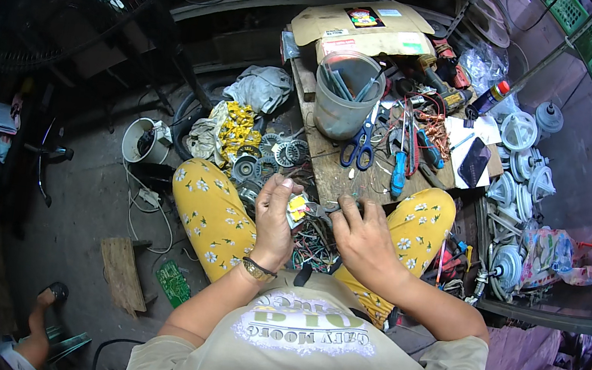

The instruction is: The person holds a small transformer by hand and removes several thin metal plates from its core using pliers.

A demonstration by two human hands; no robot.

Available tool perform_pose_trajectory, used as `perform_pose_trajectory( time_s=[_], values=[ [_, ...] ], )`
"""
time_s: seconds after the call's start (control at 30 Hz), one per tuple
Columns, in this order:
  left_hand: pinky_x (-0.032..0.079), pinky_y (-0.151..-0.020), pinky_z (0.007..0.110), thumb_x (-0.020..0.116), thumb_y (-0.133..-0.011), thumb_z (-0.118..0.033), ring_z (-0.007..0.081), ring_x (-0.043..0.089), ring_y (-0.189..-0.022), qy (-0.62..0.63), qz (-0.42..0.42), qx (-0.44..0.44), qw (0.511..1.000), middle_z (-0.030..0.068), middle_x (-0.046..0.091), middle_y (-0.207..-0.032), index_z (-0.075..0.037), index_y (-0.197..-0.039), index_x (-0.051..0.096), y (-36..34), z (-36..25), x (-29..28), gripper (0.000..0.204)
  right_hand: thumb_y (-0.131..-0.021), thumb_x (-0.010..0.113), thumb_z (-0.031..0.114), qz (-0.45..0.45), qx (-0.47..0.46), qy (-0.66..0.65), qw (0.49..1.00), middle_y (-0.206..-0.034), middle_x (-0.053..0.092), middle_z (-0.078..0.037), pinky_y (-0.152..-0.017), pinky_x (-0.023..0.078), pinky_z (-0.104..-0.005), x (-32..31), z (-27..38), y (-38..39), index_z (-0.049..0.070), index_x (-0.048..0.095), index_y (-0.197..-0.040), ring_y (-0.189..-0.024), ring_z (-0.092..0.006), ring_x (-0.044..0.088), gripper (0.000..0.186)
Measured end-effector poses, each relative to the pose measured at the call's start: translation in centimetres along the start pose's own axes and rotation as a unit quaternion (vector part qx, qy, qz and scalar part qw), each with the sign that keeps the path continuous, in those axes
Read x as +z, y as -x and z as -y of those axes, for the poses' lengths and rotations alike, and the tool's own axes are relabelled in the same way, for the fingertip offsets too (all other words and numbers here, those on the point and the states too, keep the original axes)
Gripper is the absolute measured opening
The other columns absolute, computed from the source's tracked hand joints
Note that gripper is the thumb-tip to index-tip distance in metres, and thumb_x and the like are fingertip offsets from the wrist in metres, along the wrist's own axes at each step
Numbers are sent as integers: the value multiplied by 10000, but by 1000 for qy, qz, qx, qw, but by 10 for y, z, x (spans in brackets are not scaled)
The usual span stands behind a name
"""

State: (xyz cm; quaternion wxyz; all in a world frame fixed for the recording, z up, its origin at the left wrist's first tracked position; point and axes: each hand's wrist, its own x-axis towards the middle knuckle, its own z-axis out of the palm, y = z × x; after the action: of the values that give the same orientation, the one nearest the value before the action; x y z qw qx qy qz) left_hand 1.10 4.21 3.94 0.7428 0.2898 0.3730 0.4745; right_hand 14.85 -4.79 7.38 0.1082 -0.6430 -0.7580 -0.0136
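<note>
My left hand [276, 211] pinches a small white block with yellow tape [297, 209], perhaps a small transformer, above my lap. A watch and a dark band circle that wrist. My right hand [363, 230] is closed round what look like pliers [317, 211]; their dark jaws reach to the block, and the handles are mostly hidden by my fingers. Whether the jaws grip the block is too small to tell. Beneath both hands, between my knees, lies a heap of mixed wires and scraps [312, 245].
On the wooden board ahead stand a clear plastic bucket [335, 119], blue scissors [360, 145], a blue screwdriver [398, 174], a phone [474, 162] and a drill [454, 95]. White plastic parts [522, 167] crowd the right. A white pail [144, 142] and green circuit board [172, 283] are at left.
</note>
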Motion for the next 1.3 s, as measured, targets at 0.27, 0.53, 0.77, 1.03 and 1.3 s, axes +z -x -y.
perform_pose_trajectory(
  time_s=[0.27,0.53,0.77,1.03,1.3],
  values=[
    [398,-411,219,442,-982,-416,108,535,-566,-32,-21,-42,998,20,583,-779,-117,-854,552,9,24,-2,343,-761,591,83,37,39,-79,995,-1110,548,-139,-811,498,-428,-1,3,-9,10,572,-997,-946,-351,540,248],
    [341,-393,205,417,-946,-575,111,551,-585,87,13,-232,969,24,574,-748,-140,-874,531,-3,-2,-3,455,-749,684,103,-91,62,-151,982,-1117,580,-124,-835,473,-411,-8,-13,1,28,607,-1045,-1025,-338,559,315],
    [347,-396,194,435,-956,-532,87,544,-563,48,47,-223,972,14,583,-764,-126,-898,539,4,-2,2,424,-748,759,204,-132,77,-338,929,-929,626,-139,-719,501,-400,0,-4,-20,-3,659,-915,-837,-323,626,284],
    [327,-371,205,463,-936,-534,109,560,-601,166,74,-337,924,30,603,-782,-129,-887,558,-3,1,-10,419,-772,706,97,-126,59,-301,943,-995,621,-154,-757,500,-391,2,-8,-19,-12,628,-973,-893,-331,616,241],
    [329,-374,210,483,-912,-557,160,577,-600,184,65,-380,904,67,649,-807,-161,-841,612,-9,-6,-11,422,-752,646,131,-60,2,-41,997,-1341,488,-146,-1033,344,-550,-2,-20,14,64,631,-1014,-1252,-386,435,271]
  ],
)
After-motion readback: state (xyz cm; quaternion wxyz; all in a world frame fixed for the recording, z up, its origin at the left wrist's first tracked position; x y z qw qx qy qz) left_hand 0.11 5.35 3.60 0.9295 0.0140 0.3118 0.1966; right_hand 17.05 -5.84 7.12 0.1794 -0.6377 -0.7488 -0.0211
